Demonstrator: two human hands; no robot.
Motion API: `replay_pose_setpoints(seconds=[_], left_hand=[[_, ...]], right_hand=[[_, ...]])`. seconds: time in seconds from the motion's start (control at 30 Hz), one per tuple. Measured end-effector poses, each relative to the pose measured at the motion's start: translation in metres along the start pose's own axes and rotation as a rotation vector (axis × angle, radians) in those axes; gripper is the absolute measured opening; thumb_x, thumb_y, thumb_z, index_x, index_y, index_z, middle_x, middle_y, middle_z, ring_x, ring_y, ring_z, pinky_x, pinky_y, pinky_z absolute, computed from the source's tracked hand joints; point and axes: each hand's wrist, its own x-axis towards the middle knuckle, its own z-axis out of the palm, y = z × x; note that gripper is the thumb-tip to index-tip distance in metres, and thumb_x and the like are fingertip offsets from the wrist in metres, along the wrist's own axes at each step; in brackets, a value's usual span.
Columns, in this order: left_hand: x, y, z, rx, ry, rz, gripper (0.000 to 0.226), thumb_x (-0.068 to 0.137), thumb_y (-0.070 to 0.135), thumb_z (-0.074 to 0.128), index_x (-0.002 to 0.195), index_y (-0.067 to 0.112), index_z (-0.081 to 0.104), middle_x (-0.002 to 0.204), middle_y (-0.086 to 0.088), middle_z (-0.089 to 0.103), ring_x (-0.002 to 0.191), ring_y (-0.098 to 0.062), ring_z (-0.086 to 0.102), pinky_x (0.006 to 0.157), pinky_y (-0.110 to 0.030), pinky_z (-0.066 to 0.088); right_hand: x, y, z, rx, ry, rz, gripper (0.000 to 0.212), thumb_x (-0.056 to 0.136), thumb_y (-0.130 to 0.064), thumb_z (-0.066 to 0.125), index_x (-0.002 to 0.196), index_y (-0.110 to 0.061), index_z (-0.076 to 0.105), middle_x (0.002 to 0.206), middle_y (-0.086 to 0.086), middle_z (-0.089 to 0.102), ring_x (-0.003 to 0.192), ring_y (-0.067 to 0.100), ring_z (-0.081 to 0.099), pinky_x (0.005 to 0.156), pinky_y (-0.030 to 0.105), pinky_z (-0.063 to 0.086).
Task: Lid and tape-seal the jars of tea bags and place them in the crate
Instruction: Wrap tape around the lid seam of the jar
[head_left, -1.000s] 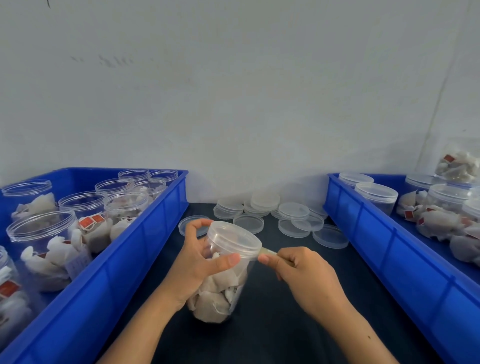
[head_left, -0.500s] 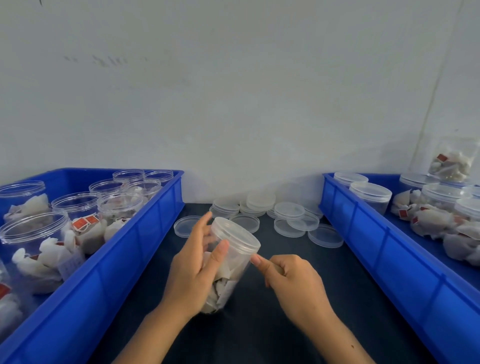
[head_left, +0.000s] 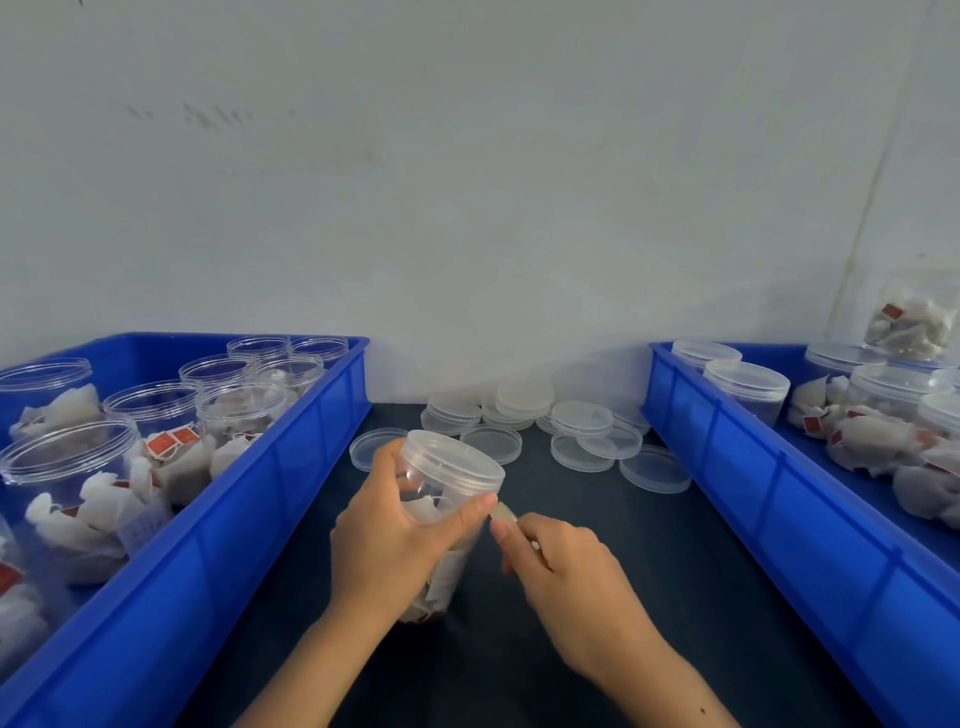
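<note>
A clear plastic jar of tea bags with its clear lid on is tilted over the dark table in the middle. My left hand grips the jar around its upper part, thumb just under the lid. My right hand pinches a strip of clear tape that runs to the jar's side right below the lid. The blue crate on the right holds several lidded jars. The blue crate on the left holds several open jars of tea bags.
Several loose clear lids lie stacked and scattered at the back of the table against the white wall. One more jar of tea bags stands stacked high at the far right. The dark table surface lies between the two crates.
The jar has tilted further and turned in my left hand, which has wrapped round it again. My right hand has dropped slightly and keeps the tape strip at the jar's side.
</note>
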Motion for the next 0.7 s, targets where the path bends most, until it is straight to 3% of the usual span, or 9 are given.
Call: replay_pose_setpoints(seconds=[0.1, 0.23, 0.43, 0.5, 0.57, 0.7], left_hand=[[0.004, -0.005, -0.004, -0.074, -0.011, -0.019, 0.079, 0.043, 0.086, 0.061, 0.109, 0.045, 0.047, 0.103, 0.027, 0.062, 0.098, 0.008, 0.059, 0.084, -0.030, 0.051], [0.006, -0.009, -0.006, -0.118, -0.031, -0.035, 0.070, 0.042, 0.085, 0.063, 0.100, 0.048, 0.049, 0.098, 0.029, 0.063, 0.097, 0.006, 0.060, 0.086, -0.036, 0.053], [0.008, -0.011, -0.009, -0.272, -0.109, -0.094, 0.073, 0.039, 0.073, 0.072, 0.102, 0.040, 0.055, 0.098, 0.021, 0.068, 0.096, 0.000, 0.064, 0.084, -0.032, 0.053], [0.008, -0.010, -0.010, -0.385, -0.185, -0.118, 0.076, 0.040, 0.064, 0.078, 0.107, 0.035, 0.055, 0.101, 0.020, 0.070, 0.096, 0.000, 0.066, 0.077, -0.024, 0.053], [0.009, -0.010, -0.010, -0.475, -0.251, -0.141, 0.081, 0.041, 0.055, 0.082, 0.112, 0.029, 0.053, 0.104, 0.016, 0.071, 0.098, -0.005, 0.068, 0.071, -0.022, 0.054], [0.013, -0.012, -0.011, -0.509, -0.302, -0.151, 0.086, 0.041, 0.054, 0.083, 0.115, 0.027, 0.048, 0.105, 0.012, 0.071, 0.097, -0.009, 0.069, 0.076, -0.026, 0.054]], right_hand=[[0.003, 0.003, -0.008, -0.045, 0.039, 0.028, 0.072, 0.087, -0.071, 0.027, 0.072, -0.005, 0.051, 0.057, -0.002, 0.043, 0.055, 0.014, 0.040, 0.057, 0.031, 0.037], [0.005, 0.007, -0.018, -0.137, 0.121, -0.012, 0.061, 0.087, -0.070, 0.031, 0.059, -0.017, 0.034, 0.050, -0.002, 0.036, 0.048, 0.013, 0.032, 0.047, 0.024, 0.024], [0.010, 0.016, -0.016, -0.218, 0.083, -0.044, 0.051, 0.098, -0.056, 0.026, 0.073, -0.017, 0.048, 0.061, -0.002, 0.045, 0.064, 0.021, 0.051, 0.059, 0.027, 0.030], [0.010, 0.016, -0.015, -0.235, 0.090, -0.060, 0.047, 0.099, -0.054, 0.025, 0.069, -0.022, 0.042, 0.060, -0.004, 0.043, 0.068, 0.023, 0.053, 0.065, 0.026, 0.026], [0.010, 0.016, -0.017, -0.244, 0.105, -0.076, 0.046, 0.098, -0.055, 0.024, 0.066, -0.023, 0.034, 0.059, -0.004, 0.041, 0.064, 0.021, 0.047, 0.066, 0.026, 0.024], [0.012, 0.016, -0.017, -0.287, 0.131, -0.097, 0.048, 0.096, -0.058, 0.021, 0.066, -0.023, 0.034, 0.060, -0.004, 0.043, 0.064, 0.019, 0.048, 0.058, 0.026, 0.022]])
